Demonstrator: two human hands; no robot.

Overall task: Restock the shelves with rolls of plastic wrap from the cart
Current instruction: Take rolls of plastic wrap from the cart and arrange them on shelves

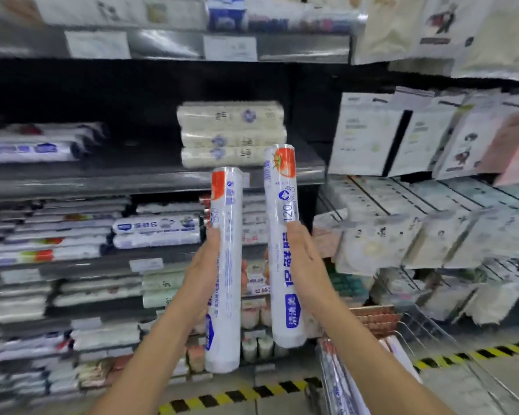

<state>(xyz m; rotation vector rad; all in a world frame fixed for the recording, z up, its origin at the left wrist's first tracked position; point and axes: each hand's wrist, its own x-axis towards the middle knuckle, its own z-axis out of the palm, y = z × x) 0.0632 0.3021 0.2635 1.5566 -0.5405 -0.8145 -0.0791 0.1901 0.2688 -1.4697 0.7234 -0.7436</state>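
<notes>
I hold two long white rolls of plastic wrap upright in front of the shelves. My left hand (202,277) grips the left roll (225,265) around its middle. My right hand (303,259) grips the right roll (283,235), which stands a little higher and shows a red tomato print at its top end. Both rolls carry blue lettering. Just behind their tops is a grey shelf (150,175) with a stack of three pale rolls (231,134) lying flat. The wire cart (425,333) stands at the lower right with more rolls (339,381) inside.
Lower shelves at left are packed with flat stacks of wrapped rolls (156,232). Hanging packets (431,130) fill the rack on the right. The shelf left of the pale stack has open dark space. A yellow-black floor stripe (252,393) runs along the shelf base.
</notes>
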